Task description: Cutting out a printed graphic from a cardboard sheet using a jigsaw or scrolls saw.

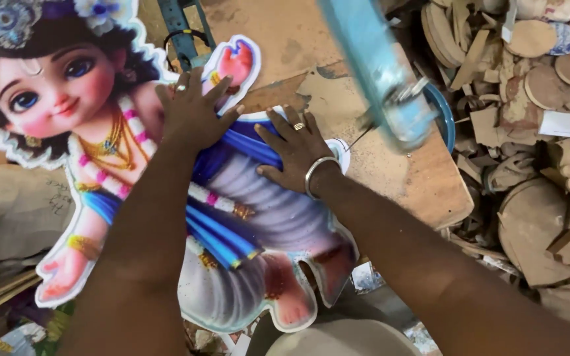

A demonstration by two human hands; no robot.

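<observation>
Head view: left hand [192,109] and right hand [295,155] press flat, fingers spread, gripping nothing, on the printed cutout figure [245,217].

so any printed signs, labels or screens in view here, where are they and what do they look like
Printed cutout board: flat on the work table under both hands, contour-cut cartoon child figure, white border, blue, pink and lilac.
Small printed disc: top right in the wood offcuts, round, blue and white.
No screens or packages.

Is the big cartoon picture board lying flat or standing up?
Lying flat. The colourful cartoon-figure cutout board rests on the brown wooden worktable, both hands, left and right, pressing it down.
</observation>
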